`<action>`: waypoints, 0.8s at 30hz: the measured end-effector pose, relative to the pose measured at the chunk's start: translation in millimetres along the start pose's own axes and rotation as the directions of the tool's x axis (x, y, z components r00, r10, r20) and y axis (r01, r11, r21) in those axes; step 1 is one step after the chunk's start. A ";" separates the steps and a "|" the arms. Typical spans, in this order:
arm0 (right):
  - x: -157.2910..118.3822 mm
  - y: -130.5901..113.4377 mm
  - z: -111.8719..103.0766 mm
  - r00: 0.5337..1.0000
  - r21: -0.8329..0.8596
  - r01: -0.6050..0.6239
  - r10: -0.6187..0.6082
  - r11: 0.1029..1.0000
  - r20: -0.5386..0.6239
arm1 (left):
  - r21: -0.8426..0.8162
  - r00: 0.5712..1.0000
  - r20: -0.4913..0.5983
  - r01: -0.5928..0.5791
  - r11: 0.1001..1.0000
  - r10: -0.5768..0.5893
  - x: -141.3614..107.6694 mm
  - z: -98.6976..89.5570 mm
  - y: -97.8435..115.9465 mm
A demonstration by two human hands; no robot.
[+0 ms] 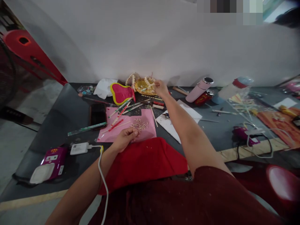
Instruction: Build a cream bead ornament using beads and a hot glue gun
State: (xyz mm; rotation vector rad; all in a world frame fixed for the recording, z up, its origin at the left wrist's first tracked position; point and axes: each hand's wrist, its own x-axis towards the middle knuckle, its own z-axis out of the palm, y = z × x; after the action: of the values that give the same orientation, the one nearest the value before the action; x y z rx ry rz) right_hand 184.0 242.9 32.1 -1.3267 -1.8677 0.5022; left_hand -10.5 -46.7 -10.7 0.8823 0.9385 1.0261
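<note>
My left hand (125,138) is closed in a pinch at the front edge of a pink sheet (148,116); whatever its fingers hold is too small to make out. Beside it, small pale pieces (140,125) are scattered over the sheet. My right hand (161,88) reaches to the back of the table, its fingers pinched at the right side of a yellow basket (146,92). A pale beaded strand (149,82) lies over the basket and meets those fingertips; I cannot tell if they grip it.
A yellow-rimmed pink heart-shaped piece (122,93), a phone (98,114) and thin sticks lie left of centre. A pink flask (199,90) and red can (204,97) stand right. Purple packs (54,161), a white charger (79,148) and its cable are nearer me.
</note>
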 end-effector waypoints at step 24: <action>-224.3 -67.9 6.8 0.917 -0.123 0.304 -0.255 0.945 0.305 | -0.201 0.953 -0.218 -0.253 0.946 0.209 -4.0 -12.4 30.1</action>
State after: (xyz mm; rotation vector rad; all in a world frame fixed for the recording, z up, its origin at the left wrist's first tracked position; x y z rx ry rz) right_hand 172.0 12.0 -6.5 -1.1057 -2.3424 0.4080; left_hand -31.7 -40.4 13.4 0.7203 0.8709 1.4147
